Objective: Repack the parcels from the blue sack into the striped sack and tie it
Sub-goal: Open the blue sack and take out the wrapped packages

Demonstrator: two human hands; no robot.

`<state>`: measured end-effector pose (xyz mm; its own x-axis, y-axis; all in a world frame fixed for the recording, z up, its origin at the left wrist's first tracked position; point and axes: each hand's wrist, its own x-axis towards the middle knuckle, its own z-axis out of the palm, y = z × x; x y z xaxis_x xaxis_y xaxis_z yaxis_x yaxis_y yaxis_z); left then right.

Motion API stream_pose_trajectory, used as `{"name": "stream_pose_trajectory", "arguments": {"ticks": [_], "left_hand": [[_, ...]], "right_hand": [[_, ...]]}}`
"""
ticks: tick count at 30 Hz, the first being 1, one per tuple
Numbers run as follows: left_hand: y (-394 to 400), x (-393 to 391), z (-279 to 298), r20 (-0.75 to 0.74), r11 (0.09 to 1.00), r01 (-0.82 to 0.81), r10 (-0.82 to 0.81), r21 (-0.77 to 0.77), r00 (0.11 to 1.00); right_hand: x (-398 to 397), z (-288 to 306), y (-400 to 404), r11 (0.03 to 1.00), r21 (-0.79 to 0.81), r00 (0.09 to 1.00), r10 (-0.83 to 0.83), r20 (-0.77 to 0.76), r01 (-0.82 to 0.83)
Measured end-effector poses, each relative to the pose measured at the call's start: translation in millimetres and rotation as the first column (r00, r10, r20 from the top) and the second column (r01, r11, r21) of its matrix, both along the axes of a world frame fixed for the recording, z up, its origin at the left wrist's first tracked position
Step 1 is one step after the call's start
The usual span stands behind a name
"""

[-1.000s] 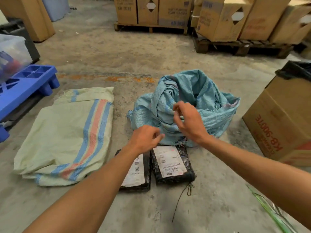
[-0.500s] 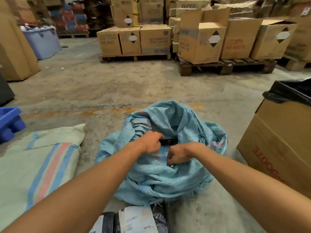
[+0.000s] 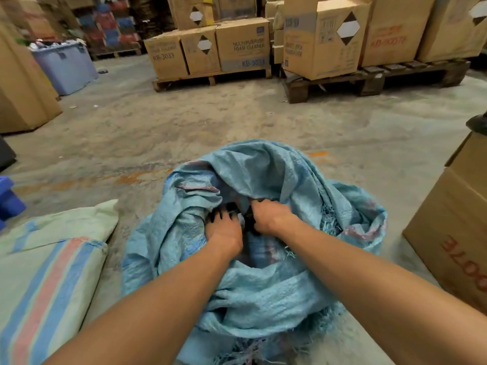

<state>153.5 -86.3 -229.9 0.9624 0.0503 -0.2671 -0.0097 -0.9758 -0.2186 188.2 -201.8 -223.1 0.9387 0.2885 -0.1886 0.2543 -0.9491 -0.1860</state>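
Note:
The crumpled blue sack [image 3: 266,288] lies on the floor right in front of me, its mouth open towards me. Both my hands are inside that mouth. My left hand [image 3: 224,229] reaches in with its fingers curled down over a black parcel [image 3: 247,222], of which only a small dark patch and a bit of white label show. My right hand [image 3: 272,216] grips the same black parcel from the right side. The rest of the parcel is hidden by sack folds. The pale striped sack [image 3: 50,275] lies flat at lower left, beside the blue sack.
A large cardboard box [image 3: 453,233] stands close on the right. A blue plastic pallet corner [image 3: 9,200] shows at the left edge. Wooden pallets [image 3: 369,77] stacked with cartons line the back, with a blue-grey tub [image 3: 66,64] at back left. Bare concrete floor lies between.
My hands went from above the blue sack into its mouth and took hold of a black parcel. The view moved closer and up, so the two parcels on the floor dropped out of sight.

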Motion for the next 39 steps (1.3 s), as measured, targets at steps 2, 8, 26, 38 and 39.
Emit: {"name": "stream_pose_trajectory", "arguments": {"ticks": [2,8,26,38,39], "left_hand": [[7,4,-6,0.003,1.000,-0.013,0.013,-0.023,1.000],[22,30,-11,0.016,0.979,-0.100,0.105,-0.179,0.994],[28,19,100,-0.358,0.804,-0.226,0.017,-0.550,0.934],[41,-38,175,-0.436,0.164,-0.419,-0.089,-0.893,0.896],[42,-48,178,-0.419,0.182,-0.398,-0.095,-0.899,0.903]], "right_hand": [[6,-3,0,0.999,0.032,1.000,-0.013,-0.001,0.013],[21,-27,3,0.997,-0.052,0.985,0.041,-0.169,-0.051],[19,-12,-17,0.975,-0.201,0.957,0.036,-0.288,-0.098],[-27,92,-52,0.969,0.151,0.901,0.240,-0.361,-0.197],[-33,96,-56,0.963,0.190,0.921,0.245,-0.302,-0.193]]}}
